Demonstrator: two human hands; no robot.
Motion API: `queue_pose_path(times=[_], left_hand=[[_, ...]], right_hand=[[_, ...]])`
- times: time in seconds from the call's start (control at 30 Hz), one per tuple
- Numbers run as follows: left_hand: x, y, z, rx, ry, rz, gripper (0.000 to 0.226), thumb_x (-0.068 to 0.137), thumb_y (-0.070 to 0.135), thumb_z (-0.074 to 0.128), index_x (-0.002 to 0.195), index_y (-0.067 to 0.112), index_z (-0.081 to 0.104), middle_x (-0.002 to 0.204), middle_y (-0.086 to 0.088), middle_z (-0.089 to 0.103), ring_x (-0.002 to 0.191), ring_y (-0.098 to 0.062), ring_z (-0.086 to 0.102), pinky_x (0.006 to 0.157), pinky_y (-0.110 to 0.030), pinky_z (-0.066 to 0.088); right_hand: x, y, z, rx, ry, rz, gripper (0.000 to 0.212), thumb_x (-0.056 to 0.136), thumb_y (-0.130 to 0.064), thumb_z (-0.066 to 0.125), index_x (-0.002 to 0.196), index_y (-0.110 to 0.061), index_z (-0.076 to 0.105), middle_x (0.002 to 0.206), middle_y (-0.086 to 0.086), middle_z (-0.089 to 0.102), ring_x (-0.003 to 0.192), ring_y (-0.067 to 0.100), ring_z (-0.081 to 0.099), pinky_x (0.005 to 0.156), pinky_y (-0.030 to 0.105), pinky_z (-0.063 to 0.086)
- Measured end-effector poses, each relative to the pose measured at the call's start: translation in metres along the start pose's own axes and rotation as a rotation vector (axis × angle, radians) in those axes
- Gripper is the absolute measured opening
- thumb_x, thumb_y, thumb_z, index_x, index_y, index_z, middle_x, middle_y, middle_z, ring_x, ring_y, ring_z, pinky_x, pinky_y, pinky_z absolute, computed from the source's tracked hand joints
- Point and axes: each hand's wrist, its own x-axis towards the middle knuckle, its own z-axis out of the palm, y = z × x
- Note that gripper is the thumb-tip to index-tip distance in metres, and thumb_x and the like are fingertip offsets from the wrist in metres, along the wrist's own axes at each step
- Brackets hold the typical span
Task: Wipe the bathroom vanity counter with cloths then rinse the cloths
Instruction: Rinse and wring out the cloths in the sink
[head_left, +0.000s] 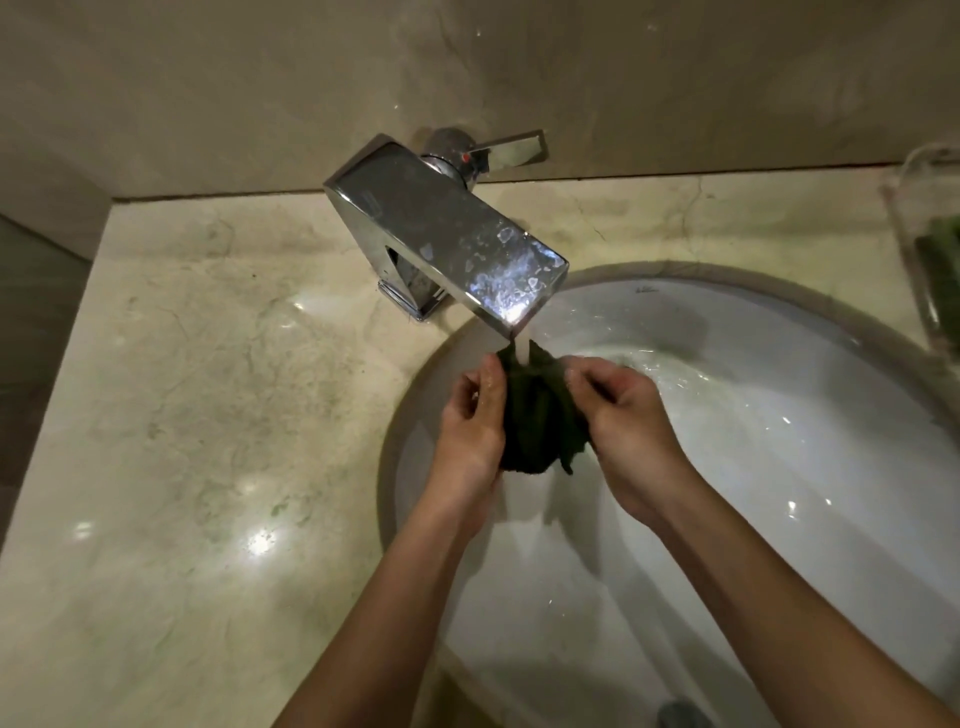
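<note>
While our left hand (470, 415) and right hand (621, 415) both grip the dark cloth (535, 415) mid-frame, we should knead it under the faucet (447, 234) stream.

A beige, veined wall (260, 78) is running behind the marble bench (182, 415) and turning a corner at the left. Light is glinting in small bright spots on the polished top. Something darker is showing past its left edge, unclear.
</note>
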Motion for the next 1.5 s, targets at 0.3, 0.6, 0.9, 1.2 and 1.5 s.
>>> queue_pose_path(times=[0.3,0.6,0.9,1.2,1.5], left_hand=[[0.015,-0.011,0.001,-0.043,0.147,-0.209,0.051,0.094,0.057,0.034,0.097,0.019,0.067,0.093,-0.007,0.072,0.081,-0.021,0.069,0.063,-0.029,0.055],[0.015,-0.013,0.028,-0.286,0.05,-0.269,0.041,0.101,0.036,0.035,0.075,0.015,0.059,0.055,-0.001,0.062,0.047,-0.011,0.061,0.042,-0.017,0.045],[0.021,-0.014,0.032,-0.181,0.009,-0.208,0.04,0.1,0.037,0.035,0.105,0.006,0.06,0.088,-0.012,0.065,0.067,-0.016,0.065,0.048,-0.023,0.051],[0.01,-0.007,0.004,-0.272,-0.111,-0.085,0.018,0.1,0.017,0.037,0.108,0.016,0.053,0.094,-0.005,0.07,0.085,-0.016,0.068,0.065,-0.026,0.057],[0.025,0.005,0.001,-0.32,0.098,-0.392,0.034,0.088,0.042,0.048,0.102,0.017,0.067,0.101,-0.008,0.069,0.101,-0.025,0.062,0.089,-0.035,0.049]], right_hand=[[0.001,-0.016,0.017,0.218,0.072,0.041,0.032,0.096,-0.031,0.046,0.071,-0.014,0.057,0.067,0.003,0.058,0.07,0.017,0.056,0.071,0.034,0.05],[0.027,-0.002,0.029,-0.539,0.412,-0.237,0.05,0.097,-0.043,0.033,0.057,-0.014,0.04,0.055,0.013,0.051,0.065,0.039,0.058,0.055,0.036,0.038],[0.043,-0.006,0.027,-0.452,0.406,-0.099,0.049,0.1,-0.038,0.032,0.057,-0.015,0.04,0.057,0.003,0.05,0.067,0.029,0.055,0.059,0.035,0.035],[0.006,0.012,0.008,0.731,0.162,0.328,0.042,0.083,-0.013,0.063,0.123,-0.008,0.05,0.117,0.017,0.06,0.098,0.028,0.063,0.074,0.033,0.052],[-0.01,0.007,0.028,0.211,0.139,0.037,0.004,0.087,-0.024,0.064,0.084,-0.021,0.066,0.081,-0.005,0.07,0.077,0.001,0.066,0.067,0.017,0.052]])
